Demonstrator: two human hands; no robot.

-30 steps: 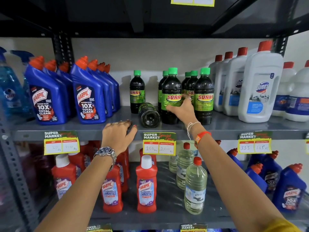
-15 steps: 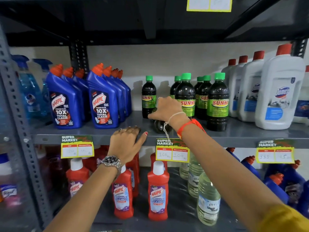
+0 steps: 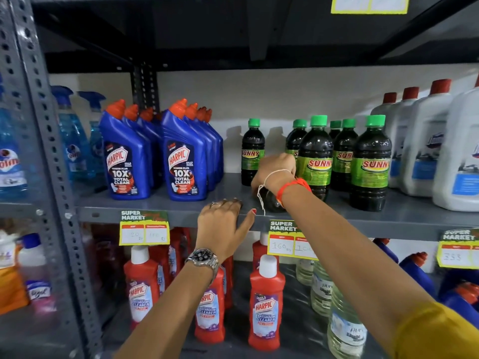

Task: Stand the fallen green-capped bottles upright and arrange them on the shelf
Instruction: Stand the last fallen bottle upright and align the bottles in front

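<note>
A: Where's the fallen bottle [image 3: 269, 202]?

B: On the shelf [image 3: 160, 207], lying down with its base toward the front edge, just left of the front-row Sunny bottle [image 3: 316, 156]. Mostly hidden under the right hand [image 3: 274, 171].

A: Grip?

B: Right hand is draped over it from above, fingers curled down round the body. Looks like a grasp, but the fingertips are hidden behind the hand, so I can't confirm full closure.

A: Left hand [image 3: 224, 225]?

B: Flat on the shelf's front lip, left of the fallen bottle. Fingers hooked over the edge, thumb spread, nothing held. My read: bracing for the reach.

A: Remaining?

B: Six green caps are upright. One stands alone [image 3: 252, 151] behind and left of the fallen bottle; the other five cluster to its right. The gap in front of the lone one is probably the slot. The fallen bottle isn't lifted yet.

A: Risk?

B: Round body, could roll off the front edge if the grip slips.
</note>
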